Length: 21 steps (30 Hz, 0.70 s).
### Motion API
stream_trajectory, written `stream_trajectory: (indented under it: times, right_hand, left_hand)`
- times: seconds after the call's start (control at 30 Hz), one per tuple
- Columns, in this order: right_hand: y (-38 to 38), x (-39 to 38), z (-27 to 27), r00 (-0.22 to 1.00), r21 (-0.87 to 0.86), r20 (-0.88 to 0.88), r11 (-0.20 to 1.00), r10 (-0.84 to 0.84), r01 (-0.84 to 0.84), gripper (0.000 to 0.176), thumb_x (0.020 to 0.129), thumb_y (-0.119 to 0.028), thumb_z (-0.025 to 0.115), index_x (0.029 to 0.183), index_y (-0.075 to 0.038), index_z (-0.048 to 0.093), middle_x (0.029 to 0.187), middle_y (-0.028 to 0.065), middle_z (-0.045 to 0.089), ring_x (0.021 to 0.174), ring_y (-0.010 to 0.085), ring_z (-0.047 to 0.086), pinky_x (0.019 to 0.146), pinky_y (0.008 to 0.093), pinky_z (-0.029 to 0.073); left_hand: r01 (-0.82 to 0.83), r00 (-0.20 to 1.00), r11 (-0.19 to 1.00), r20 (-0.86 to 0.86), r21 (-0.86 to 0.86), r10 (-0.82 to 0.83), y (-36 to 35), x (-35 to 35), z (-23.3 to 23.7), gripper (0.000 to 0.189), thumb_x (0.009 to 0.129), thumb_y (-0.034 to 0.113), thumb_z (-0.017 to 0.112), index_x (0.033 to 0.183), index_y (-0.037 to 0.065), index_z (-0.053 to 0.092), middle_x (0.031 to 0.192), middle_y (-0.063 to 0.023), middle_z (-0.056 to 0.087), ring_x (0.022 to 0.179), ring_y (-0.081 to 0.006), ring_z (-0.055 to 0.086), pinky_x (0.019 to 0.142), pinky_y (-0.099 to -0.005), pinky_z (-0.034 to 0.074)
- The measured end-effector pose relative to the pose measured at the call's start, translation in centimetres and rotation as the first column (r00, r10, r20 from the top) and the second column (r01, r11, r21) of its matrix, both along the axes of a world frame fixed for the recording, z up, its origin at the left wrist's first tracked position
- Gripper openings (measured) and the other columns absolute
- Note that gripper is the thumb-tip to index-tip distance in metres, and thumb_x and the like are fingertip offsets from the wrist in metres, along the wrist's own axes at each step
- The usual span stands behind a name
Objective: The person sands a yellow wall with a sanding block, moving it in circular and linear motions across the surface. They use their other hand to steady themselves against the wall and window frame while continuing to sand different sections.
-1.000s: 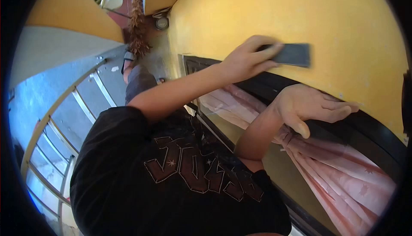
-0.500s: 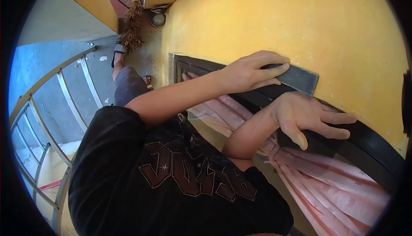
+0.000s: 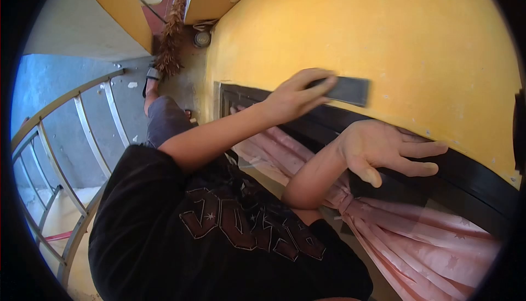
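My left hand (image 3: 300,94) is closed around one end of a flat, dark grey rectangular block (image 3: 352,90). The block overlaps the yellow wall (image 3: 383,38) just above the dark window frame (image 3: 249,94), its free end pointing right. Lower and to the right, my right hand (image 3: 378,150) has its fingers stretched out and apart, with nothing in it. It overlaps the upper edge of the same frame, fingertips towards the right. Pink curtains (image 3: 405,230), gathered by a tie, hang behind the glass below both hands.
A metal railing (image 3: 85,128) curves along the left side. Beyond my feet, a brown feathery duster (image 3: 171,38) lies towards a doorway, and a small round tin (image 3: 202,39) stands by the wall's corner. A pale wall (image 3: 82,24) rises at the upper left.
My left hand has slid the grey block to the left along the wall, away from my right hand. The right hand has barely shifted and stays spread.
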State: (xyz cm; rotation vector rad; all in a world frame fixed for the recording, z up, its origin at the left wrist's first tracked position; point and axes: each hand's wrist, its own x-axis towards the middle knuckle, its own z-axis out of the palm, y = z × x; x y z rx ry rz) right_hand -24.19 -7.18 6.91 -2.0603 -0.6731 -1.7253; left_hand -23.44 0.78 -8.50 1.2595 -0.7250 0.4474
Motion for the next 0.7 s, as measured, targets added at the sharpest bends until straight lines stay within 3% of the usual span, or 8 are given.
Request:
stream_trajectory:
  times: [0.03, 0.17, 0.27, 0.37, 0.43, 0.5, 0.53, 0.7]
  right_hand:
    - [-0.1, -0.1, 0.0, 1.0, -0.002, -0.01, 1.0, 0.006, -0.006, 0.087, 0.092, -0.069, 0.021, 0.151, -0.009, -0.001, 0.154, 0.0291, 0.0, 0.142, 0.0476, 0.007, 0.113, 0.0626, 0.013]
    - [-0.2, 0.1, -0.1, 1.0, -0.001, 0.002, 1.0, 0.007, -0.007, 0.088, 0.091, -0.069, 0.022, 0.151, -0.009, 0.001, 0.154, 0.03, 0.001, 0.142, 0.0477, 0.009, 0.113, 0.0626, 0.014]
    - [-0.2, 0.1, -0.2, 1.0, 0.018, 0.005, 1.0, -0.002, 0.002, 0.087, 0.092, -0.069, 0.023, 0.151, -0.008, 0.002, 0.154, 0.0308, 0.002, 0.142, 0.0478, 0.009, 0.113, 0.0624, 0.014]
    - [-0.6, 0.0, 0.1, 1.0, -0.086, -0.012, 0.996, -0.026, 0.025, 0.077, 0.095, -0.064, 0.02, 0.15, -0.01, 0.012, 0.155, 0.024, 0.014, 0.142, 0.0426, 0.015, 0.114, 0.058, 0.017]
    - [-1.0, 0.1, 0.1, 1.0, -0.096, -0.003, 0.995, 0.023, -0.023, 0.077, 0.095, -0.062, 0.021, 0.15, -0.009, 0.013, 0.154, 0.0241, 0.015, 0.142, 0.0418, 0.016, 0.114, 0.0574, 0.017]
    - [-0.1, 0.0, 0.5, 0.999, -0.091, -0.041, 0.996, 0.014, -0.017, 0.077, 0.095, -0.062, 0.022, 0.15, -0.008, 0.014, 0.154, 0.0243, 0.015, 0.143, 0.0413, 0.015, 0.115, 0.0565, 0.015]
    - [-0.3, -0.2, 0.4, 0.999, -0.097, -0.038, 0.995, -0.032, 0.028, 0.076, 0.095, -0.06, 0.023, 0.15, -0.008, 0.014, 0.154, 0.0246, 0.016, 0.143, 0.0413, 0.014, 0.115, 0.0559, 0.015]
    - [-0.4, 0.0, -0.1, 0.998, -0.064, -0.014, 0.996, -0.057, 0.056, 0.081, 0.093, -0.062, 0.025, 0.15, -0.007, 0.011, 0.153, 0.0281, 0.013, 0.143, 0.0419, 0.01, 0.115, 0.0572, 0.013]
  left_hand:
    - [-0.013, 0.996, 0.996, -0.083, 0.085, 0.02, 0.4, 0.1, -0.6, 0.051, 0.079, 0.009, 0.073, 0.126, 0.002, 0.057, 0.125, -0.0176, 0.055, 0.109, -0.0332, 0.057, 0.09, -0.0379, 0.049]
    - [-0.025, 0.992, 0.999, -0.12, 0.034, 0.029, -0.4, 0.4, 0.5, 0.05, 0.079, 0.009, 0.073, 0.125, 0.002, 0.058, 0.125, -0.0179, 0.055, 0.109, -0.0335, 0.057, 0.09, -0.0386, 0.049]
    - [0.043, 0.994, 0.989, 0.102, -0.139, -0.029, -0.8, 2.8, 5.4, 0.05, 0.079, 0.011, 0.073, 0.126, 0.003, 0.057, 0.121, -0.0167, 0.056, 0.108, -0.0326, 0.057, 0.092, -0.0389, 0.048]
    - [0.046, 0.989, 0.995, 0.142, -0.085, -0.034, -0.7, 3.0, 4.4, 0.05, 0.08, 0.011, 0.072, 0.127, 0.004, 0.057, 0.122, -0.0164, 0.056, 0.109, -0.0323, 0.057, 0.092, -0.0386, 0.048]
    - [0.007, 0.991, 0.999, 0.134, -0.046, -0.001, -1.1, 2.9, 0.9, 0.05, 0.08, 0.01, 0.072, 0.128, 0.004, 0.057, 0.122, -0.0167, 0.056, 0.109, -0.0325, 0.057, 0.091, -0.0383, 0.049]
    - [-0.087, 0.991, 0.996, -0.095, 0.028, 0.09, -0.2, 3.2, -0.5, 0.05, 0.08, 0.009, 0.071, 0.127, 0.004, 0.057, 0.122, -0.0167, 0.056, 0.109, -0.0328, 0.057, 0.091, -0.0382, 0.049]
    - [-0.101, 0.991, 0.995, -0.088, 0.014, 0.102, -0.4, 3.4, -0.3, 0.049, 0.08, 0.008, 0.071, 0.127, 0.004, 0.057, 0.121, -0.0166, 0.056, 0.108, -0.0328, 0.057, 0.092, -0.0383, 0.049]
    - [0.087, 0.992, 0.991, 0.097, -0.106, -0.076, -0.3, 3.2, 4.3, 0.05, 0.08, 0.008, 0.072, 0.127, 0.004, 0.057, 0.121, -0.0163, 0.056, 0.109, -0.0334, 0.057, 0.093, -0.0386, 0.048]
